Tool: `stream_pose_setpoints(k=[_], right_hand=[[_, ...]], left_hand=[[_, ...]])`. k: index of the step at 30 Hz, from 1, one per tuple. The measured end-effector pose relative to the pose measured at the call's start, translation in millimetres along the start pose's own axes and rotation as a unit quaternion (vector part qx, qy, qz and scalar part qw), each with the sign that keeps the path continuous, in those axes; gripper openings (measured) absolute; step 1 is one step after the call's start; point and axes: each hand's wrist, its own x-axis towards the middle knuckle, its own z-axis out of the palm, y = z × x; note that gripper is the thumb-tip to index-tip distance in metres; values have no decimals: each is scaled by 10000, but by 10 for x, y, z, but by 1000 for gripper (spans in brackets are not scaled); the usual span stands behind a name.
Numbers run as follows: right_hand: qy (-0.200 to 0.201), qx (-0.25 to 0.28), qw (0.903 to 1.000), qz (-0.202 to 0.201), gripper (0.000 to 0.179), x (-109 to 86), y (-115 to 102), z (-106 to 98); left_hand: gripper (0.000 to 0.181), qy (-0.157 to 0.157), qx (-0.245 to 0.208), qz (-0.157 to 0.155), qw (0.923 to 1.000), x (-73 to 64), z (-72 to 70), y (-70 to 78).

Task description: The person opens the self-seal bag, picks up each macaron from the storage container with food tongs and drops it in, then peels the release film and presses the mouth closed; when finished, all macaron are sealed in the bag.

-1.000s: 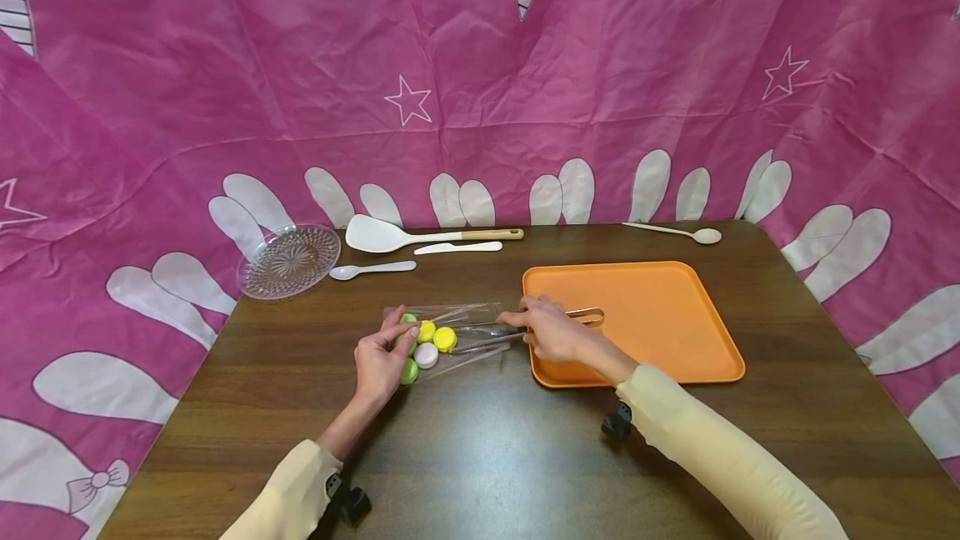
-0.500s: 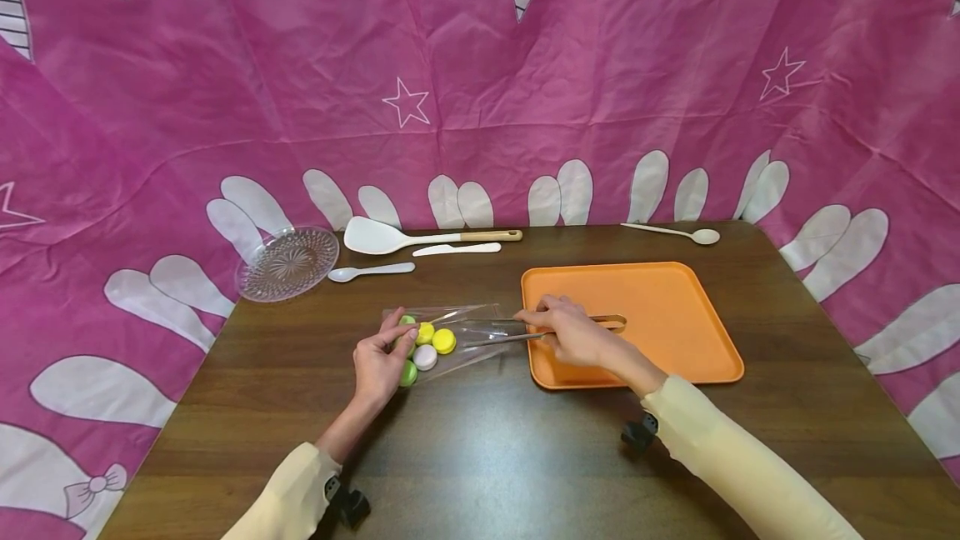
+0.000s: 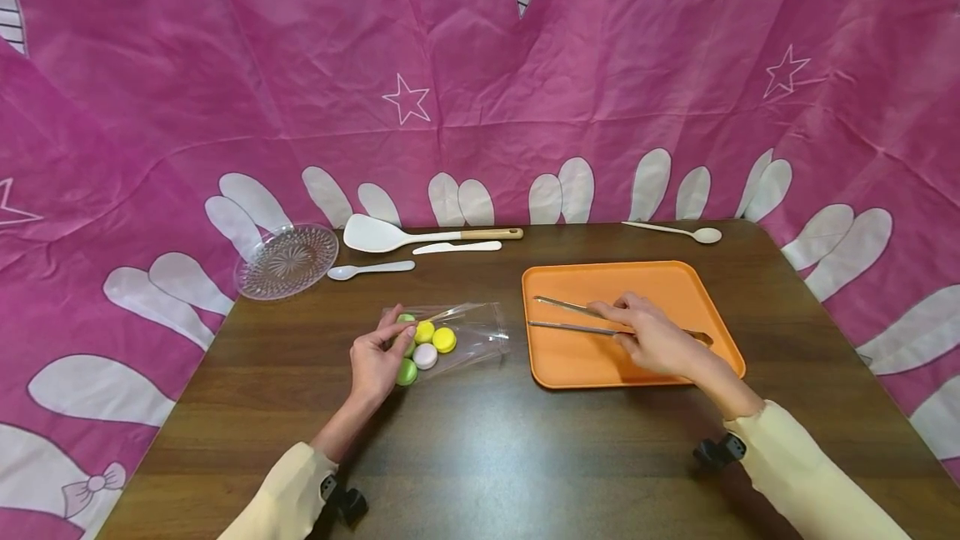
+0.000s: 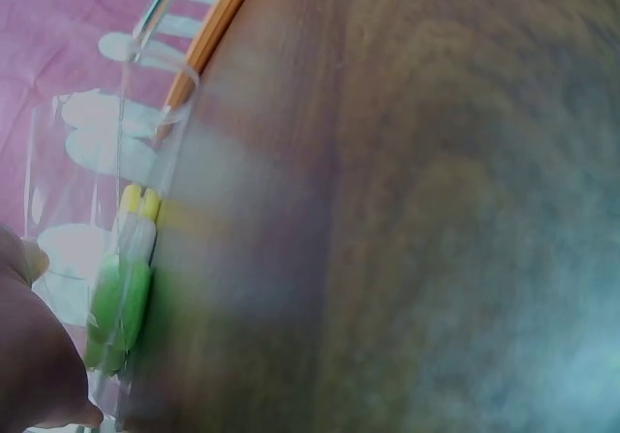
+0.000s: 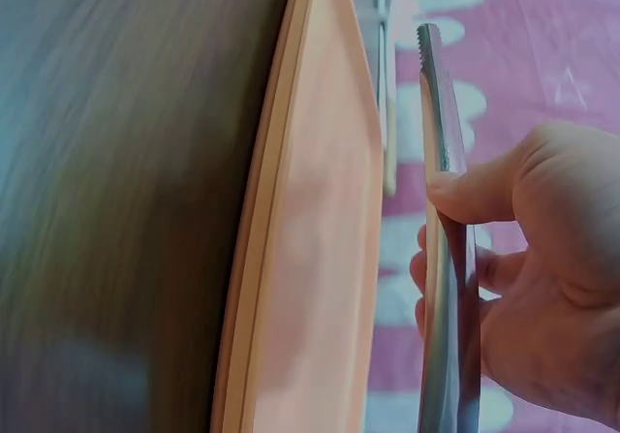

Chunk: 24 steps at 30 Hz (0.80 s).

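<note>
My left hand [image 3: 377,363] pinches the near-left edge of a clear plastic bag [image 3: 476,338] lying on the table. Inside it are several macarons: yellow ones [image 3: 444,340], a pale lilac one [image 3: 425,356] and green ones [image 3: 407,372], partly covered by the fingers. The left wrist view has the bag [image 4: 77,162] propped up at its mouth. Metal tongs [image 3: 570,328] are gripped in my right hand [image 3: 651,338] above the orange tray [image 3: 660,286]. Their arms are spread, toothed tips pointing left, with nothing between them. Thumb and fingers wrap the tongs [image 5: 449,307] in the right wrist view.
At the back left stands a clear patterned plate [image 3: 288,262]. Beside it lie a white spatula [image 3: 375,234] with a wooden handle end, a white knife [image 3: 457,247] and a white spoon [image 3: 371,270]. Another spoon [image 3: 705,235] rests at the back right, before a pink curtain [image 3: 480,65].
The tongs have come out of the bag's mouth and moved right with my right hand, over the tray. My left hand stays on the bag, and the macarons have stayed put.
</note>
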Motion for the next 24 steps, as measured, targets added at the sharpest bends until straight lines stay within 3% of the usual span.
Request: stream_pose_setpoints(k=[9,18,24], right_hand=[[545,-188,9982,164,62,-527,397,-315],[500,-398,9896,1288,55,-877,775,-459],[586,-669,9807,1740,51,-1049,966,-499]], left_hand=[[8,-42,-116,80,9999,9,9,-49],[8,-57,-52,126,9999,6,12,-66],[7,-39,-41,123,9999,5,27,-60]])
